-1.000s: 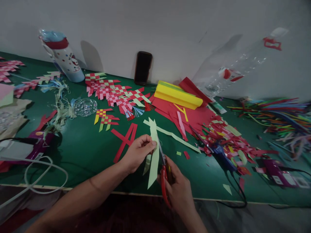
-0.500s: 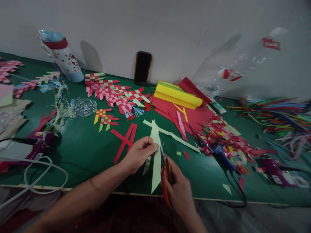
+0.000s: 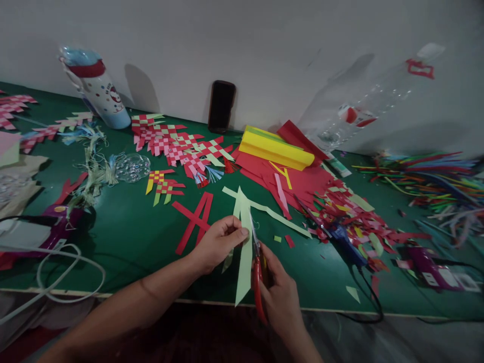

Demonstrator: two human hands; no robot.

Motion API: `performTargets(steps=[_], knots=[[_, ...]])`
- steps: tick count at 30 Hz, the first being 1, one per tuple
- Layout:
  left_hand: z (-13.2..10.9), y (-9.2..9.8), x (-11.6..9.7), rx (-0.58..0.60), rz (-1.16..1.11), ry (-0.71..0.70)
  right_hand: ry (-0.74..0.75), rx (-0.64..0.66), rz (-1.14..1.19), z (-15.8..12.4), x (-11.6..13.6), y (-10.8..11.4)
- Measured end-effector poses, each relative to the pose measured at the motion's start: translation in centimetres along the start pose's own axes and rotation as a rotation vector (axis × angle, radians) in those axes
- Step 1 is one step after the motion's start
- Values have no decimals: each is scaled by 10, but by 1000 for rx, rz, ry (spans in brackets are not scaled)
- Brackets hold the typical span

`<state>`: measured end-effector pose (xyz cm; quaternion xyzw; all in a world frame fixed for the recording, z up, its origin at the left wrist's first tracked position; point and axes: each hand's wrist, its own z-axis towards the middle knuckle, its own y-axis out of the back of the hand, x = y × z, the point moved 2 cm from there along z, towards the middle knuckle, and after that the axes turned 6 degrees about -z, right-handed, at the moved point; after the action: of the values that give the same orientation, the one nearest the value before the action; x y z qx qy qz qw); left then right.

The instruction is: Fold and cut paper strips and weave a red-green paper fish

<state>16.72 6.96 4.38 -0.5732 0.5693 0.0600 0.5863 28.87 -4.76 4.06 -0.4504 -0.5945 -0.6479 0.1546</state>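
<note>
My left hand (image 3: 218,243) pinches a long pale green paper strip (image 3: 244,254) near its upper part and holds it upright above the green table (image 3: 132,237). My right hand (image 3: 279,296) grips red-handled scissors (image 3: 257,267), whose blades point up along the right edge of the strip. A thinner cut sliver hangs down on the strip's left side. Just beyond my hands lie crossed red paper strips (image 3: 194,218) and a long pale green strip (image 3: 278,216).
Woven red, white and yellow paper pieces (image 3: 177,146) cover the middle of the table. Behind them are a phone (image 3: 221,106) against the wall, a printed bottle (image 3: 99,88), a yellow paper stack (image 3: 276,147), red sheets, scraps (image 3: 351,222), a clear plastic bottle (image 3: 363,108). White cable (image 3: 71,272) lies at left.
The pale green strip has shifted slightly right and lower in my left hand, and the scissors have worked a little further up its right edge.
</note>
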Motion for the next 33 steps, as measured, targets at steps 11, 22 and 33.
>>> performTargets(steps=[11, 22, 33], knots=[[-1, 0, 4, 13, -22, 16, 9, 17, -4, -2, -5, -1], [-1, 1, 5, 39, -31, 20, 23, -2, -12, -3, -9, -3], [-2, 2, 4, 103, -56, 68, 46, -12, -14, -2, -8, -3]])
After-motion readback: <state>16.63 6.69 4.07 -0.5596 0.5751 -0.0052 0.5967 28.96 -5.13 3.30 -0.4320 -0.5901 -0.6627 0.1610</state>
